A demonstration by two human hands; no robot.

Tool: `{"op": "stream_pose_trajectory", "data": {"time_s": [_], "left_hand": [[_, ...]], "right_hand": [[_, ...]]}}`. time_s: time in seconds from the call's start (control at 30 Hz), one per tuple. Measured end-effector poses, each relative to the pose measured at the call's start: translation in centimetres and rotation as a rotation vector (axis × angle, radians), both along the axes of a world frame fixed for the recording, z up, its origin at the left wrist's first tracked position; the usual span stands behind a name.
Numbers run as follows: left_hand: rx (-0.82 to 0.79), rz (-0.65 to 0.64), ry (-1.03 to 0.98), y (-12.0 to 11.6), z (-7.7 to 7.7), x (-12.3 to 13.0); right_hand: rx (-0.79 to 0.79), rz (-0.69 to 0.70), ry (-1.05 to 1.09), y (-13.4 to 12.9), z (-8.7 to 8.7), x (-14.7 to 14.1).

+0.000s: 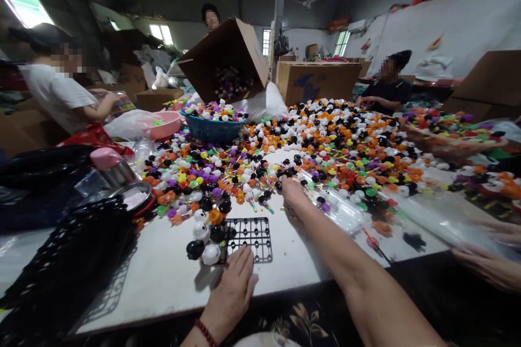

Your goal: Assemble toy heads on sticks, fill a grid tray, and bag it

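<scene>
A black plastic grid (pixel 257 238) lies on the white table. Black, white and orange heads (pixel 207 231) stand on its left part. My left hand (pixel 235 277), with a red bead bracelet at the wrist, rests flat on the grid's near edge, fingers extended. Beyond and to the right, my right hand (pixel 292 191) reaches into the near edge of a large heap of colourful small toys (pixel 325 135). Its fingertips are bent down among black and white pieces, and what they hold, if anything, is hidden.
A stack of black grids (pixel 77 249) lies at the left, near a metal flask with a pink lid (pixel 116 168). A blue basin (pixel 214 127) and a tilted carton (pixel 228 59) are behind. Scissors (pixel 376 244) and clear bags (pixel 337 211) lie right. Several people surround the table.
</scene>
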State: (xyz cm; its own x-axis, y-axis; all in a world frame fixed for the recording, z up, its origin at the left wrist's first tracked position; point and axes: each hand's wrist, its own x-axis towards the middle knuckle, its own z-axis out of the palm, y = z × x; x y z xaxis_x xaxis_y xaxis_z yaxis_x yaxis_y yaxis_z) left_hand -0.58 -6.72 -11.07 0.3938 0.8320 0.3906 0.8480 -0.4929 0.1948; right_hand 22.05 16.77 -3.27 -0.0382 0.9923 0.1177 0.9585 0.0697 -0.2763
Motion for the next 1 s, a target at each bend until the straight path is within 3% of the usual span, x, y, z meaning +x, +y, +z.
{"op": "stream_pose_trajectory", "data": {"time_s": [0.1, 0.2, 0.43, 0.57, 0.8, 1.0], "left_hand": [[0.017, 0.019, -0.006, -0.1, -0.3, 0.2], [0.076, 0.061, -0.019, -0.4, -0.6, 0.2], [0.064, 0.238, -0.102, -0.3, -0.7, 0.6], [0.007, 0.268, -0.089, -0.4, -0.6, 0.8], [-0.054, 0.256, -0.085, -0.6, -0.5, 0.8], [0.030, 0.233, -0.163, -0.9, -0.2, 0.9]], "right_hand": [[0.033, -0.026, 0.061, -0.9, 0.0, 0.0], [0.083, -0.007, 0.132, -3.6, -0.3, -0.2], [0.251, 0.272, 0.410, -12.5, -2.7, -2.7], [0.233, 0.326, 0.405, -16.0, -3.1, -4.3], [0.152, 0.379, 0.355, -17.8, -4.0, -5.3], [0.000, 0.352, 0.552, -18.1, -4.6, -5.3]]}}
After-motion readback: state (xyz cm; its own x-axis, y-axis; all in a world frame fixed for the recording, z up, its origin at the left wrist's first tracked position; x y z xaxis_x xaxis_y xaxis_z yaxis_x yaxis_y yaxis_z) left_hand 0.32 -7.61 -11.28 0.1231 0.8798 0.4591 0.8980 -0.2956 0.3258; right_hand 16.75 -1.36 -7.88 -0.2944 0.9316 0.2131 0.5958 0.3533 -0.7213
